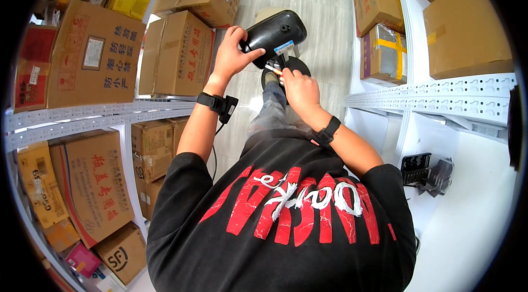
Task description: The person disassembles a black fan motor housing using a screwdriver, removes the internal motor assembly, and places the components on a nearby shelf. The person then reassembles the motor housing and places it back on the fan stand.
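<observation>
My left hand (231, 52) grips a black plastic housing (278, 30), rounded like a mirror shell, with a small blue-and-white label on its lower edge. My right hand (297, 87) pinches the short bundle of red and white wires (273, 68) that hangs from the housing's underside. Both wrists carry black straps; a small black device (226, 108) hangs from the left one. I hold the part in front of my chest, above the aisle floor.
White metal shelves line both sides of a narrow aisle. Cardboard boxes (176, 52) fill the left shelves; more boxes (382, 52) sit on the right upper shelf. Black plastic parts (426, 170) lie on the white lower right shelf. Grey tiled floor (324, 11) runs ahead.
</observation>
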Demonstrator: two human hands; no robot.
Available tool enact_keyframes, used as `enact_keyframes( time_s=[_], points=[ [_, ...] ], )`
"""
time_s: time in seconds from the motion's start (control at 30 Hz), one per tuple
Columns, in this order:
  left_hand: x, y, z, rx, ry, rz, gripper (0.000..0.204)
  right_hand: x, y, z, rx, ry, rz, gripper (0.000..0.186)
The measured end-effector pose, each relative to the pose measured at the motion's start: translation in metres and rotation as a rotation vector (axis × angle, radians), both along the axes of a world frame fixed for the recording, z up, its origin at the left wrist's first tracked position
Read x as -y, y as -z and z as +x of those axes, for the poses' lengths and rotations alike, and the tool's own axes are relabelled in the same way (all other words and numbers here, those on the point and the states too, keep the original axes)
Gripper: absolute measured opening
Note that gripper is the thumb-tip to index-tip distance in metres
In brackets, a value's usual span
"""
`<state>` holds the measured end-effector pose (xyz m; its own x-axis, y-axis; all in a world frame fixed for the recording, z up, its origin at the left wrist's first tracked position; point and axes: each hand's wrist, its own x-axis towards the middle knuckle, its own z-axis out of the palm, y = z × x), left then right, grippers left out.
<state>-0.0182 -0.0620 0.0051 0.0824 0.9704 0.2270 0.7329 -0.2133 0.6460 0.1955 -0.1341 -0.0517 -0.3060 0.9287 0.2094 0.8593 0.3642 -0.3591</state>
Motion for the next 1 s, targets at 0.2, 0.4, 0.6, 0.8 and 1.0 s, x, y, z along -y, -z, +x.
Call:
enact_keyframes(
  time_s=[0.2,0.4,0.6,0.8,1.0],
  points=[
    [0.001,-0.002,0.005,0.001,-0.036,-0.017,0.048,-0.021,-0.003,0.021,-0.065,-0.059,0.082,0.016],
    [-0.022,0.023,-0.015,0.128,0.015,0.044,0.047,-0.036,0.009,0.05,-0.248,-0.084,-0.023,0.012],
    [-0.052,0.012,-0.009,0.067,-0.027,-0.079,0.051,-0.052,0.046,0.041,-0.251,-0.008,-0.006,0.009],
    [-0.086,-0.001,-0.003,0.091,-0.069,-0.285,0.054,-0.069,0.062,0.04,-0.285,-0.009,-0.034,0.02],
    [-0.1,-0.014,0.011,0.049,-0.104,-0.332,0.054,-0.084,0.063,0.042,-0.405,-0.018,-0.037,0.02]
  ],
)
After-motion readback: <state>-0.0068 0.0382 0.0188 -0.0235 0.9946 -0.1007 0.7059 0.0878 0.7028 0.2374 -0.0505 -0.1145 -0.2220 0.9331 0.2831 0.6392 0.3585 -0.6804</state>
